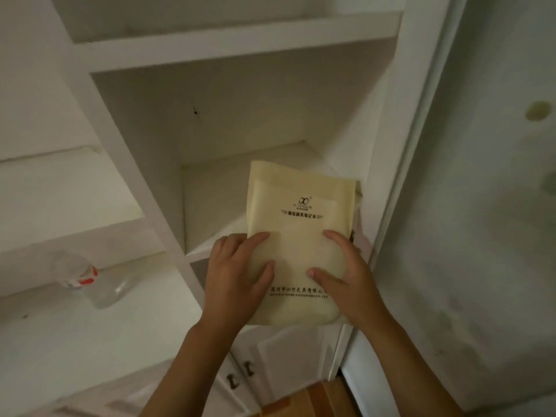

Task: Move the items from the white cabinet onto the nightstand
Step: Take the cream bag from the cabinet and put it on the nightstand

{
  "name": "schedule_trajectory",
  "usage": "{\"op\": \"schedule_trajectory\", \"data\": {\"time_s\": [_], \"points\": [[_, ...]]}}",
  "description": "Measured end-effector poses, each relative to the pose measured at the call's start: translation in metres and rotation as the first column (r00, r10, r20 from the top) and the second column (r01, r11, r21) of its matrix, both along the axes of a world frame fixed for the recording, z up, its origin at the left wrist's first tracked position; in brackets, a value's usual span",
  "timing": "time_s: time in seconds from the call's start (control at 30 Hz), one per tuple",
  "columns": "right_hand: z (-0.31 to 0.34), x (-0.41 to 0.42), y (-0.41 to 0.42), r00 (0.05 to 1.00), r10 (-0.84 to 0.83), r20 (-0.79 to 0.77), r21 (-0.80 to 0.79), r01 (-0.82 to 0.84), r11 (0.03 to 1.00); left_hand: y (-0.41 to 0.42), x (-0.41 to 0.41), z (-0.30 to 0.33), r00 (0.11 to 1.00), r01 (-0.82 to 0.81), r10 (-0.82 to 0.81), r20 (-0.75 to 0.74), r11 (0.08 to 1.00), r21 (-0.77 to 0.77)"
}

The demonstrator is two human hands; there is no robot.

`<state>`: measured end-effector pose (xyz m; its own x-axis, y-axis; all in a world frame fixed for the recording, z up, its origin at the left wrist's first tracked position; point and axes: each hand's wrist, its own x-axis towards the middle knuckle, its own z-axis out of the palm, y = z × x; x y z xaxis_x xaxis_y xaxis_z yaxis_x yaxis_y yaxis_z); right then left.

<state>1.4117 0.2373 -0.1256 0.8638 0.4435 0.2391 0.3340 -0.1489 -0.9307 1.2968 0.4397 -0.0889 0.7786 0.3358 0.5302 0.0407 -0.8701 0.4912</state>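
Cream-coloured fabric pouch [298,236], printed with a small logo and dark lettering, is held by both hands in front of the white cabinet [240,46], over the front edge of the cabinet's open compartment. Its upper part reaches up against the compartment's floor and right wall, while its lower part hangs out past the shelf edge, above the cabinet's lower doors. The pouch looks padded, with a flap line across its upper third. Behind its right edge a sliver of something darker shows, too small to tell what it is.

The left hand [237,275] grips the pouch's left side, fingers laid over the front face and thumb pressed onto it lower down. The right hand [346,275] grips the right side in the same way, fingers spread across the front and thumb pointing inward near the lower line of lettering. Both forearms rise from the bottom of the view.

Left of the cabinet compartment, on a lower white ledge, lies a clear plastic bottle [90,281] with a red and white label, on its side and blurred. Below the pouch, two small dark knobs [240,374] sit on the cabinet's lower doors. Right of the cabinet stands a pale wall [481,206] with a round greenish mark, and a strip of wooden floor [319,398] shows at the bottom.
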Motion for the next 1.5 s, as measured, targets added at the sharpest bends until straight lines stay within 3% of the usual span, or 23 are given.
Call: {"op": "schedule_trajectory", "data": {"time_s": [0.13,0.33,0.73,1.0,1.5], "points": [[-0.018,-0.007,-0.010,0.999,0.037,-0.024,0.012,-0.037,0.999,-0.020,-0.021,-0.018,1.000,0.006,-0.007,-0.001,0.979,-0.204],[-0.052,-0.019,-0.015,0.994,0.109,-0.004,-0.075,-0.109,0.991,-0.039,-0.051,-0.069,0.995,-0.089,0.069,-0.070,0.941,-0.327],[-0.057,-0.100,0.001,0.955,0.295,-0.023,-0.158,-0.295,0.942,-0.046,-0.154,-0.089,0.963,-0.264,0.225,-0.150,0.901,-0.343],[-0.045,-0.217,0.042,0.874,0.486,-0.004,-0.195,-0.478,0.857,-0.043,-0.303,-0.087,0.904,-0.422,0.415,-0.098,0.834,-0.356],[-0.036,-0.502,0.107,0.590,0.805,0.061,-0.231,-0.776,0.587,-0.070,-0.631,-0.074,0.664,-0.732,0.743,-0.085,0.623,-0.275]]}}
